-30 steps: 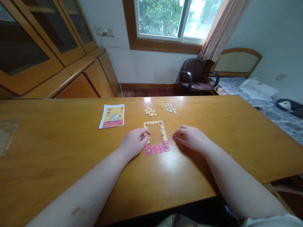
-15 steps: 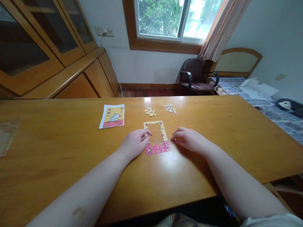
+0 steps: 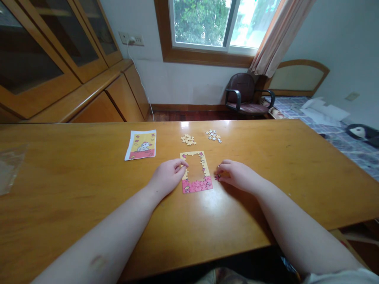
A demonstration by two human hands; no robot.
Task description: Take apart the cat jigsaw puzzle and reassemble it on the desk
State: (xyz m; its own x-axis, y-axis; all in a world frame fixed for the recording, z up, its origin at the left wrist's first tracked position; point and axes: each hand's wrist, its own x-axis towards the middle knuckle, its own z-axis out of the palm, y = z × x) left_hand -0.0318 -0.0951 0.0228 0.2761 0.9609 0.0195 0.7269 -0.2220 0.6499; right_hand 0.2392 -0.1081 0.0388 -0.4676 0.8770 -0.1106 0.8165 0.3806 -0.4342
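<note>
A partly joined jigsaw puzzle [image 3: 197, 186] lies on the table, its yellow and pink border assembled around a gap that shows bare wood. My left hand [image 3: 167, 173] rests at its left edge, fingers loosely stretched with the thumb apart, holding nothing visible. Just right of the puzzle, my right hand [image 3: 235, 172] has its fingers curled down over a few dark pink puzzle pieces [image 3: 217, 177]; the fingertips partly hide them. Beyond the puzzle sit a pile of yellow pieces [image 3: 188, 139] and a pile of whitish, multicoloured pieces [image 3: 213, 135].
A picture sheet [image 3: 141, 146] with a white animal on yellow and pink lies left of the puzzle. A clear plastic bag [image 3: 10, 169] is at the table's far left. Past the wooden table [image 3: 89, 177] stand a chair [image 3: 242, 94] and a bed [image 3: 310, 118].
My right fingers have shifted slightly, and more of the dark pink pieces beneath them shows. My left fingertips have drawn back a little to the left. The puzzle and piles stay put.
</note>
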